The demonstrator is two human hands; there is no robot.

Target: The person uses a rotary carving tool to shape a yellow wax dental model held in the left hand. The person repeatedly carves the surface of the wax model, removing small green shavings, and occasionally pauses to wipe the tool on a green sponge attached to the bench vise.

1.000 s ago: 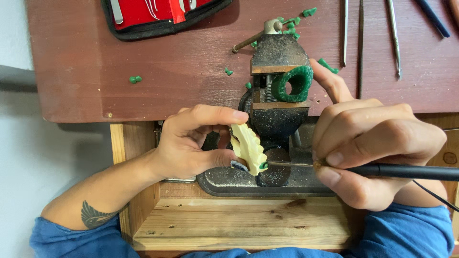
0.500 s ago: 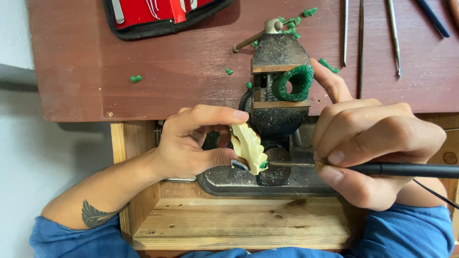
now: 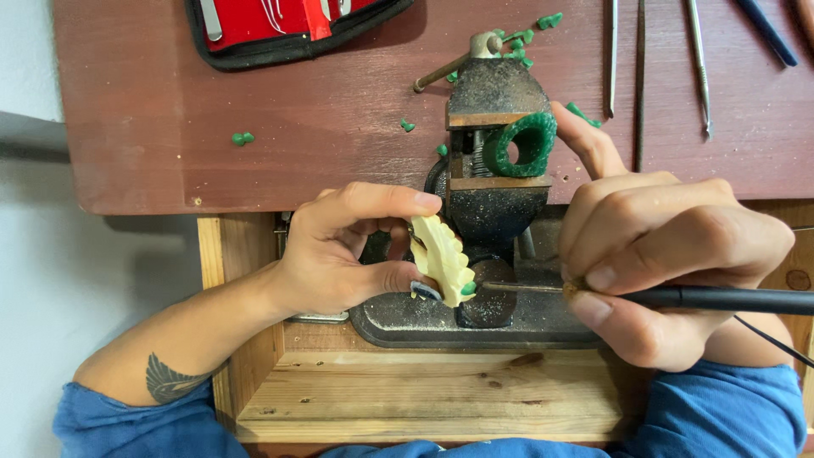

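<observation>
Here the left hand (image 3: pixel 339 254) pinches a cream carved piece (image 3: pixel 441 254) at the desk's (image 3: pixel 254 127) front edge, just before the small vise (image 3: pixel 492 170) clamping a green ring (image 3: pixel 521 144). The right hand (image 3: pixel 670 263) grips a black-handled tool (image 3: pixel 721 298), its tip touching the piece.

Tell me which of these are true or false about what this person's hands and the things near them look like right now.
1. The left hand pinches a cream-coloured carved piece. True.
2. The right hand holds a hammer. False: it holds a thin black-handled tool, tip at the piece.
3. A green ring sits in the small vise. True.
4. The red case lies in the wooden tray. False: it lies on the reddish tabletop.
</observation>
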